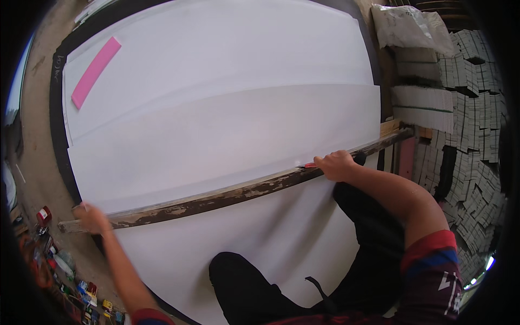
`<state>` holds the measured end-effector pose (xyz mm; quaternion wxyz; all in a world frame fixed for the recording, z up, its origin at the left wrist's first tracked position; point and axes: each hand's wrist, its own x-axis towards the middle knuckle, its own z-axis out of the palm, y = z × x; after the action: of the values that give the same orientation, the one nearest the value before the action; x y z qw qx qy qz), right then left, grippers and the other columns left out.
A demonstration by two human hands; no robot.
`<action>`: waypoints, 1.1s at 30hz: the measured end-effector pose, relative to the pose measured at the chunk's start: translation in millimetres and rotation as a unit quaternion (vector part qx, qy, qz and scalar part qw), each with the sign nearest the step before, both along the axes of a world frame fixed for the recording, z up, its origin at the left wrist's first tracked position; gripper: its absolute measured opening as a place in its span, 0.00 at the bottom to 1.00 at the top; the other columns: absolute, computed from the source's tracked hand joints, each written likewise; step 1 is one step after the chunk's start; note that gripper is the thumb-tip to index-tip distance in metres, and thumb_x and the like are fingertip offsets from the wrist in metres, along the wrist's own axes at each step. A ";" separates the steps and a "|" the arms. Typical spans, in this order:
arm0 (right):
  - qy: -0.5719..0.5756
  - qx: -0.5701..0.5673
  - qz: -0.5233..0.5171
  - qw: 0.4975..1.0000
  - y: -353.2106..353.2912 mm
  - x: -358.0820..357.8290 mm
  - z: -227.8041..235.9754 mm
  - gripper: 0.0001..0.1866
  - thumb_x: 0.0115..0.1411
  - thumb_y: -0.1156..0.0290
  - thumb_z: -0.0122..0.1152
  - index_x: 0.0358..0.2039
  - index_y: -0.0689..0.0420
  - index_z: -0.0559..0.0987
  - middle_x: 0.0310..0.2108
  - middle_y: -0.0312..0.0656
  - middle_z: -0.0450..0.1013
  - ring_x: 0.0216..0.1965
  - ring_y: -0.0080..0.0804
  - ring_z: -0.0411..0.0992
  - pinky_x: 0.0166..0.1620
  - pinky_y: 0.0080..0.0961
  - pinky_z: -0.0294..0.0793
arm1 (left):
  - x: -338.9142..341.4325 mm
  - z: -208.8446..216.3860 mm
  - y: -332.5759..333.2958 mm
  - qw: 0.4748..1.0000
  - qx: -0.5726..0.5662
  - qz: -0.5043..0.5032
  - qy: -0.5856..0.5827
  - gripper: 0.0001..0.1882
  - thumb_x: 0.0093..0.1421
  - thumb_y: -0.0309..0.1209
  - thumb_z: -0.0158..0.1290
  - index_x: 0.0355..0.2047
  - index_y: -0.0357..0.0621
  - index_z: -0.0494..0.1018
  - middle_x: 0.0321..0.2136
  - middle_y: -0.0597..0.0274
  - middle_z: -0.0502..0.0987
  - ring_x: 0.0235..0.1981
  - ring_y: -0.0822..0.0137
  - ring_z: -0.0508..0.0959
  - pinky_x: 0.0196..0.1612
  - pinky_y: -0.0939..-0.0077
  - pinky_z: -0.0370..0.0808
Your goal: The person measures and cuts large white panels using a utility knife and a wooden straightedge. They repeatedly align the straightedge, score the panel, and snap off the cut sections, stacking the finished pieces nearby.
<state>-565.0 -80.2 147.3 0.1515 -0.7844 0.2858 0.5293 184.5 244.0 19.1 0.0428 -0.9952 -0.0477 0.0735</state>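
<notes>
While the upper-right plastic bag (409, 27) obscures its contents, the right hand (337, 164) grips a red cutter (311, 165); lower left, the left hand (94, 218), openness unclear, touches a batten (216, 201).

Bare hands (337, 165); short dark maroon sleeve (422, 295) with red cuff (430, 244), blue band (433, 261), white markings (445, 283); black trousers (238, 287)

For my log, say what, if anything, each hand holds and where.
Right hand: a red tool, held behind its dark tip. Left hand: blurred at the left end of the wooden bar; hold unclear.
</notes>
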 end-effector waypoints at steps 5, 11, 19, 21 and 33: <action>-0.022 0.001 -0.027 0.999 2.4 1.3 2.3 0.08 0.65 0.70 0.57 0.44 0.55 0.78 0.36 0.46 0.85 0.39 0.46 0.87 0.37 0.41 0.83 | -389.8 2.8 -115.3 0.867 -0.182 -0.463 0.013 0.36 0.78 0.55 0.35 0.79 0.52 0.55 0.81 0.54 0.50 0.82 0.42 0.41 0.77 0.34 0.36; -0.048 0.021 -0.050 0.997 1.6 -1.3 -1.3 0.09 0.68 0.68 0.55 0.45 0.56 0.79 0.37 0.45 0.86 0.39 0.45 0.87 0.37 0.41 0.84 | -495.4 10.6 -161.2 0.833 -0.056 -0.545 0.078 0.40 0.76 0.60 0.29 0.81 0.55 0.49 0.82 0.49 0.42 0.81 0.37 0.36 0.76 0.29 0.28; -0.075 0.066 -0.081 0.992 -12.8 -24.3 -0.7 0.10 0.68 0.68 0.57 0.46 0.58 0.79 0.36 0.46 0.86 0.39 0.45 0.87 0.39 0.41 0.84 | -490.1 6.6 -153.6 0.833 -0.044 -0.550 0.038 0.39 0.75 0.58 0.31 0.81 0.56 0.49 0.82 0.51 0.42 0.82 0.39 0.37 0.76 0.28 0.34; -0.061 0.076 -0.104 0.990 -25.3 -45.0 1.8 0.11 0.68 0.68 0.57 0.47 0.57 0.79 0.39 0.47 0.86 0.42 0.45 0.86 0.41 0.42 0.84 | -487.1 8.3 -152.3 0.833 -0.031 -0.551 0.036 0.39 0.75 0.57 0.31 0.81 0.56 0.49 0.82 0.52 0.43 0.82 0.40 0.37 0.76 0.28 0.34; -0.010 0.058 -0.099 0.993 -93.5 -220.1 -0.6 0.09 0.67 0.68 0.57 0.45 0.55 0.78 0.35 0.49 0.85 0.41 0.48 0.86 0.42 0.46 0.83 | -483.8 4.0 -147.0 0.828 -0.038 -0.558 0.027 0.39 0.75 0.56 0.29 0.81 0.53 0.51 0.81 0.53 0.46 0.81 0.41 0.42 0.76 0.29 0.38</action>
<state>-785.1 -173.7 146.7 0.2512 -0.7477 0.3290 0.5193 -299.3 97.0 23.1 0.0400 -0.8507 0.5200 0.0655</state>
